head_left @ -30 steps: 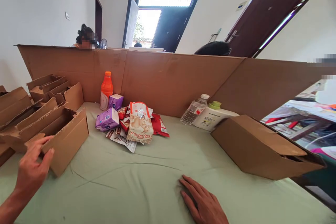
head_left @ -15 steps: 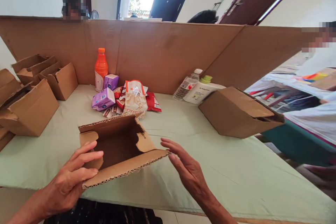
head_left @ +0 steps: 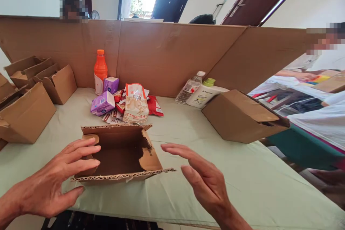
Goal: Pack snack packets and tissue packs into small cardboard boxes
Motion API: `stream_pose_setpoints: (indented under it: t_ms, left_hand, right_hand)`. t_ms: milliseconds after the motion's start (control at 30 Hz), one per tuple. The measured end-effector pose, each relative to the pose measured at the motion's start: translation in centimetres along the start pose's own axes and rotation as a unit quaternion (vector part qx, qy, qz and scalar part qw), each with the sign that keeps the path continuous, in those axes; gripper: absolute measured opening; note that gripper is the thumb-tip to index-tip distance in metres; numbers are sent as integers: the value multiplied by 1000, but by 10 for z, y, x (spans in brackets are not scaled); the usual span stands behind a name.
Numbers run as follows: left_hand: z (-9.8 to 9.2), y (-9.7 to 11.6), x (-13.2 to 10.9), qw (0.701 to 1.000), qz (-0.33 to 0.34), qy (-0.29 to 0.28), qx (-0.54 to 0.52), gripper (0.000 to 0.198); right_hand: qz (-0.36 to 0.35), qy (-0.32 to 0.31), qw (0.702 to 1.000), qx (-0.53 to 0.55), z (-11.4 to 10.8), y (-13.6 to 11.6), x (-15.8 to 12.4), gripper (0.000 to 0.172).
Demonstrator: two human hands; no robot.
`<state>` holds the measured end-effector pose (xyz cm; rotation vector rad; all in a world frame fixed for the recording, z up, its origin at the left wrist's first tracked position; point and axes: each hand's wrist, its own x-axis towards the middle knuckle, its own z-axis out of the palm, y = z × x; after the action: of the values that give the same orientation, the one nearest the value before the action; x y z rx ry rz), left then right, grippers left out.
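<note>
An open cardboard box (head_left: 115, 178) stands on the green cloth in front of me, its flaps spread and its inside bare. My left hand (head_left: 58, 176) is at the box's left end, fingers spread over the side flap; whether they touch it I cannot tell. Off the right end, my right hand (head_left: 201, 176) hovers with thumb and fingers apart, holding nothing. Just behind the box lie a snack bag with squirrels on it (head_left: 136, 104), a red packet (head_left: 155, 106) and purple tissue packs (head_left: 102, 103). An orange bottle (head_left: 100, 72) stands behind them.
Several cardboard boxes (head_left: 29, 115) stand at the left. At the right, another box (head_left: 237, 118) lies tilted beside a clear water bottle (head_left: 188, 88) and a white bottle with a green cap (head_left: 206, 95). A cardboard wall (head_left: 167, 57) closes off the back. People sit beyond it.
The box has gone from tilted to level on the cloth. My left hand has loosened from its edge and spread. My right hand has moved slightly right, away from the corner.
</note>
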<state>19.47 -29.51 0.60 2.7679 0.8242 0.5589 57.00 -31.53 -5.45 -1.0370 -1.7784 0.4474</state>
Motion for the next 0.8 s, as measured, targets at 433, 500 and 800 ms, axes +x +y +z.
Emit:
stream_pose_setpoints:
  t_ms: [433, 500, 800]
  left_hand:
    - [7, 10, 33, 987, 91, 17, 131, 6]
    - [11, 11, 18, 982, 79, 72, 159, 10]
    - [23, -1, -17, 981, 43, 144, 125, 40]
  right_hand:
    - [-78, -404, 890, -196, 4, -58, 64, 49]
    - [-79, -360, 907, -204, 1, -61, 57, 51]
    - [-6, -175, 970, -167, -29, -30, 37, 55]
